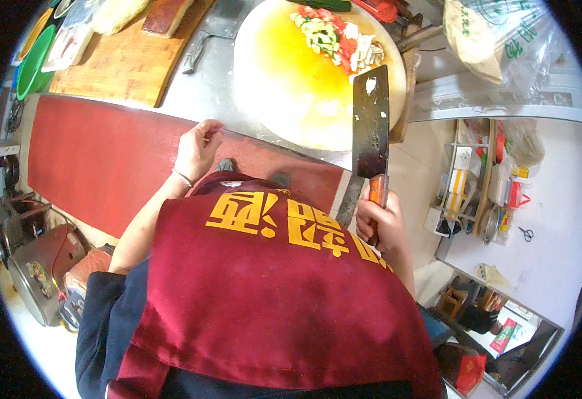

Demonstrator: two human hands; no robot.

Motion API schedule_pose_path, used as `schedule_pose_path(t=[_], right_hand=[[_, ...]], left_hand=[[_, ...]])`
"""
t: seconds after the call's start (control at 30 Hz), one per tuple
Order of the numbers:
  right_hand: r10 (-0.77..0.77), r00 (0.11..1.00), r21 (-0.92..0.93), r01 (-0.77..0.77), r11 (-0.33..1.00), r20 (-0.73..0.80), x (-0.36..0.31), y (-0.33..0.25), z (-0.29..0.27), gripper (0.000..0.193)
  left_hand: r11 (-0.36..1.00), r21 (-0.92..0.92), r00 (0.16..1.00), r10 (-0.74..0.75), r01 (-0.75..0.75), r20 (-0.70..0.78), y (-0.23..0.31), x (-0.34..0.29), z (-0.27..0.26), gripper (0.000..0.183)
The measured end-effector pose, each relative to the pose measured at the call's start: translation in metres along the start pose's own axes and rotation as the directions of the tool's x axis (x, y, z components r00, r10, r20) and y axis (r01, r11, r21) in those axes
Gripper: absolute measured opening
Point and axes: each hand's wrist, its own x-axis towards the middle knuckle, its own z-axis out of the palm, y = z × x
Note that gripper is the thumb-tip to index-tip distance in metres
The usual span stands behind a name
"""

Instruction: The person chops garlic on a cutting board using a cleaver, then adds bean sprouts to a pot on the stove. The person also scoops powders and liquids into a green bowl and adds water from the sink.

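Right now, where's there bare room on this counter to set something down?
The round board is bare left of the chopped vegetables, though stained yellow. The metal counter is free between the wooden board and the round one, below the dark-handled knife. So is the wooden board's near part. Crowded: the round board's upper right, by the cleaver in your right hand.

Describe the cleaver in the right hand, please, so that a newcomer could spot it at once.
Find the large round cutting board at the top. Over its right side rises the dark, broad-bladed cleaver, its orange-brown handle gripped in the right hand. Being held sets it apart from the dark-handled knife lying on the metal counter, left of the board.
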Motion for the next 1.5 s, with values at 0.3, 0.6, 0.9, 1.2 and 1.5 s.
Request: schedule_pose_path(t=[0.3,0.6,0.9,1.2,1.5], right_hand=[[0.064,0.946,-0.193,-0.131,0.972,-0.317,0.000,0.005,-0.019,0.031],[0.077,0.993,-0.310,-0.101,0.945,-0.089,0.007,0.004,0.004,0.032],[0.162,0.985,-0.060,-0.158,0.986,0.062,0.004,-0.008,-0.010,0.043],[0.026,0.971,0.081,-0.046,0.996,0.236,0.000,-0.012,-0.031,0.052],[0.019,0.935,0.069,-0.046,0.997,0.354,0.023,-0.022,-0.045,0.050]], left_hand=[[0.972,-0.042,0.973,0.232,-0.232,0.000,0.059,0.021,0.022,0.020],[0.939,-0.039,0.937,0.339,-0.343,-0.082,0.062,0.030,0.029,0.018],[0.794,-0.070,0.797,0.600,-0.604,-0.069,0.114,0.064,0.068,0.046],[0.675,0.207,0.694,0.720,-0.708,0.023,0.093,0.063,0.081,0.047],[0.484,0.145,0.477,0.875,-0.863,-0.083,0.188,0.053,0.069,0.063]])
